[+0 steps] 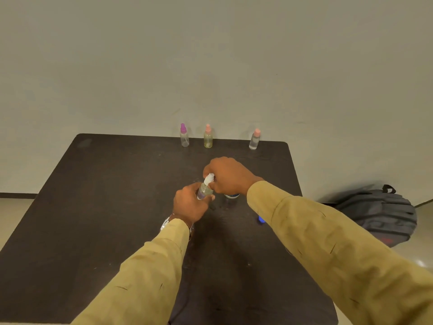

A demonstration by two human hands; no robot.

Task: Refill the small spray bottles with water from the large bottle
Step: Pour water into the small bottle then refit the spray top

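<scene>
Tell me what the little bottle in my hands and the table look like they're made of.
The bottle looks like clear plastic, possibly glass: its body is see-through and glossy. Its spray top looks like white matte plastic. The table looks like dark laminate or painted board, dull with faint scuffs; which one is unclear.

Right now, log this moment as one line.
left grip: holds small spray bottle | right grip: pinches its white spray top | table back: three capped spray bottles
</scene>
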